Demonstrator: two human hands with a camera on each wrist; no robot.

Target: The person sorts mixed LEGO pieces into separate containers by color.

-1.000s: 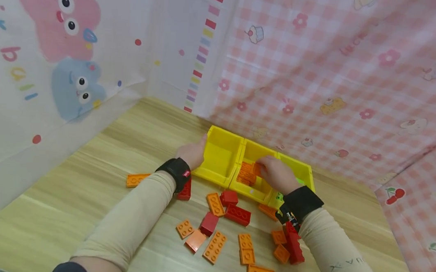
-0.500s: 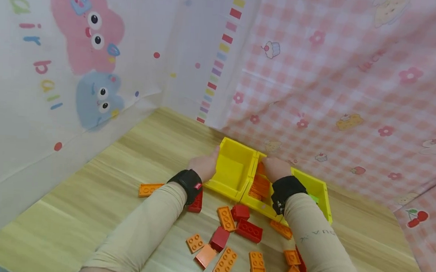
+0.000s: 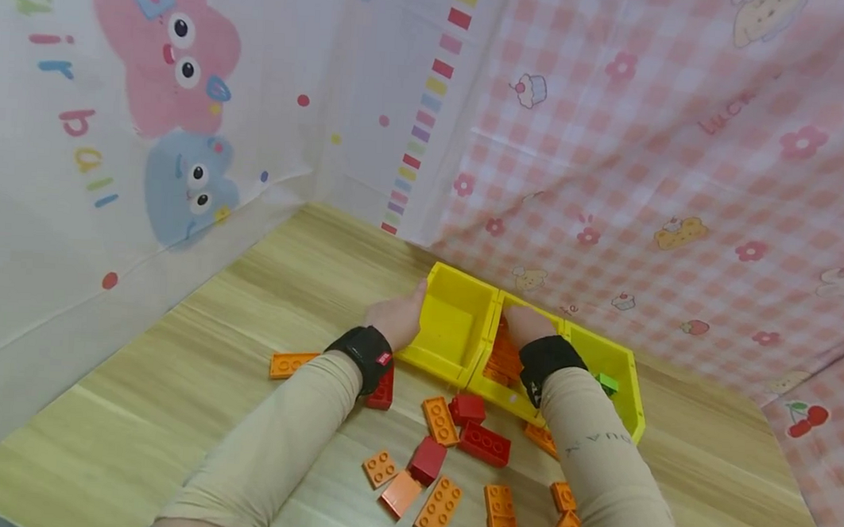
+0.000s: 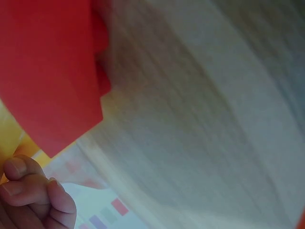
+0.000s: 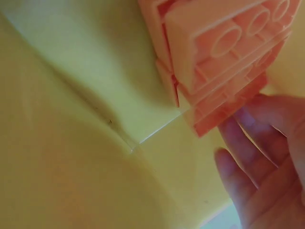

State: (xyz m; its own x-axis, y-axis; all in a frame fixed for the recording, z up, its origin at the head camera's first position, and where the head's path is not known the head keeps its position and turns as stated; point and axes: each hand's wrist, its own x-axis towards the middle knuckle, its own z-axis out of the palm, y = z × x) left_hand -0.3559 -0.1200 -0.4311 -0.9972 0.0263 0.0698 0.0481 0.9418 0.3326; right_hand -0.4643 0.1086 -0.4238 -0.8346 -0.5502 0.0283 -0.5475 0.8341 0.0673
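Note:
My left hand (image 3: 396, 319) grips the side of the left yellow bin (image 3: 449, 329), with the thumb up at its rim. Its curled fingers show beside the yellow wall in the left wrist view, where a red building brick (image 4: 47, 71) looms close. My right hand (image 3: 528, 325) reaches down into the middle yellow bin (image 3: 496, 391). In the right wrist view, thumb and fingertips pinch the end of an orange building brick (image 5: 228, 114), lined up against other orange bricks (image 5: 205, 57). The wrist and hand partly hide those bricks in the head view.
A third yellow bin (image 3: 604, 349) on the right holds a green brick (image 3: 607, 383). Several orange bricks (image 3: 438, 509) and red bricks (image 3: 485, 444) lie loose before the bins. A patterned curtain (image 3: 613, 162) hangs close behind them.
The head view has shifted. My right hand has carried the orange brick to the back of the middle bin and lower inside it. The left hand has kept its hold on the left bin.

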